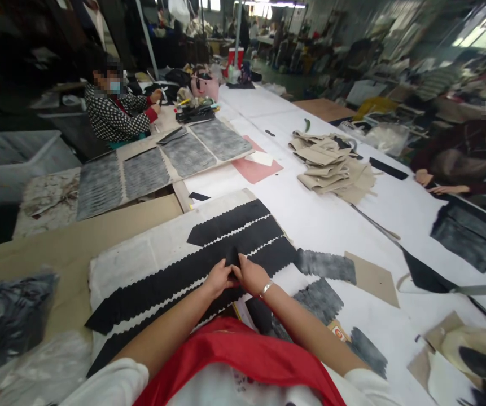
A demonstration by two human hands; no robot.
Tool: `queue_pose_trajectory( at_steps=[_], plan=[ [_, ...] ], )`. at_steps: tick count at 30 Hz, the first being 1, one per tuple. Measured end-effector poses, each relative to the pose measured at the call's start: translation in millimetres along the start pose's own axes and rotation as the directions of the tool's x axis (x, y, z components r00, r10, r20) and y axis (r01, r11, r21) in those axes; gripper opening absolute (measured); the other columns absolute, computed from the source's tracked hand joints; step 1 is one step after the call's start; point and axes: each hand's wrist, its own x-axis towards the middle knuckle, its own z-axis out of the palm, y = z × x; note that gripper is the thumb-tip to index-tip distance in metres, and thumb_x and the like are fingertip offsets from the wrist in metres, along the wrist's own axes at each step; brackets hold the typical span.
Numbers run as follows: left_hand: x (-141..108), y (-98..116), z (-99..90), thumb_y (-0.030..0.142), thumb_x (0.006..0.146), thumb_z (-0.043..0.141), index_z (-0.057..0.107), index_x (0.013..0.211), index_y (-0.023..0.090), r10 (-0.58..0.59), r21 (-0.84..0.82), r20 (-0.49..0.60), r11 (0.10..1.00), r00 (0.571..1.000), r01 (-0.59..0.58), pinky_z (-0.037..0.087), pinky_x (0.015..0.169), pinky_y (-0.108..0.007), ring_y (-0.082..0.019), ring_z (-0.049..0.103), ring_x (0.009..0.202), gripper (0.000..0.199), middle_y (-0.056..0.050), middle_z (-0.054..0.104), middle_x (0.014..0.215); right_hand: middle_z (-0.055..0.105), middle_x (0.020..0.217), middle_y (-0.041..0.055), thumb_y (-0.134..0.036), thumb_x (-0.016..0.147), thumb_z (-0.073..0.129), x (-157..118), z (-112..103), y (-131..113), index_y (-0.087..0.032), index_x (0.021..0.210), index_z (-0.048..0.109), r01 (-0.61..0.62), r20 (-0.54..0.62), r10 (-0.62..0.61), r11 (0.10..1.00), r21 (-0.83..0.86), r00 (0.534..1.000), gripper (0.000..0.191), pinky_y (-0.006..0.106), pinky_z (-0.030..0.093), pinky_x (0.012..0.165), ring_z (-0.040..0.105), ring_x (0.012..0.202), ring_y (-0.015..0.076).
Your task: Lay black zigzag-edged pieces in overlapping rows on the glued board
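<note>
My left hand [219, 278] and my right hand [252, 275] meet in front of me, fingers closed on a small black fabric piece [233, 256] that sticks up between the thumbs. Its lower part is hidden by my fingers. Beneath them lies a pale board [132, 256] bearing rows of black strips with zigzag edges and pointed ends. One strip [230, 221] lies just beyond my hands, and a longer strip [153, 288] runs to the left. A bracelet sits on my right wrist.
Grey cut pieces [319, 301] lie to the right near a brown card [372, 277]. Farther off is a heap of beige fabric [331, 163]. Another board with grey panels [192, 148] lies ahead-left. Co-workers sit left [115, 115] and right [467, 152]. A plastic bag [12, 316] is at lower left.
</note>
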Motion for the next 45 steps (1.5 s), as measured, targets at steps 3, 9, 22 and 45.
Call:
queue_pose_trajectory(
  at_steps=[3,9,22,45],
  plan=[
    [3,0,-16.8,0.015,0.077,0.060,0.057,0.095,0.017,0.002,-0.195,0.030,0.981,1.000,0.004,0.052,0.059,-0.027,-0.013,0.061,0.064,0.018,-0.005,0.063,0.082,0.064,0.110,0.0170,-0.031,0.093,0.038,10,5,-6,-0.012,0.129,0.042,0.021,-0.002,-0.021,0.999,-0.042,1.000,0.042,0.031,0.046,0.074,0.064,0.093,0.0237],
    [6,3,-33.8,0.019,0.077,0.062,0.058,0.090,0.017,-0.031,-0.398,0.112,0.915,0.993,0.074,0.052,0.063,-0.031,-0.014,0.061,0.066,0.014,-0.003,0.062,0.080,0.066,0.106,0.0139,-0.044,0.095,0.031,24,9,-16,-0.014,0.126,0.045,-0.035,0.062,0.032,0.999,0.041,0.998,0.046,0.030,0.045,0.077,0.064,0.093,0.0217],
    [7,1,-59.6,0.016,0.072,0.064,0.058,0.097,0.016,0.042,-0.057,-0.046,0.997,0.998,-0.045,0.051,0.054,-0.023,-0.012,0.059,0.065,0.026,-0.005,0.062,0.084,0.066,0.091,0.0099,-0.043,0.089,0.040,45,25,-17,-0.014,0.110,0.054,-0.109,0.234,0.025,0.930,0.352,0.972,0.038,0.031,0.046,0.075,0.063,0.079,0.0191],
    [10,22,-112.6,0.021,0.059,0.072,0.062,0.087,0.013,0.122,-0.055,-0.150,0.990,0.981,-0.132,0.053,0.059,-0.030,-0.016,0.063,0.062,0.031,-0.004,0.066,0.073,0.042,0.057,-0.0075,-0.034,0.063,0.066,80,60,-47,-0.021,0.064,0.038,-0.050,0.021,0.045,0.833,0.551,0.999,0.031,0.022,0.032,0.055,0.040,0.056,0.0088]
  ],
)
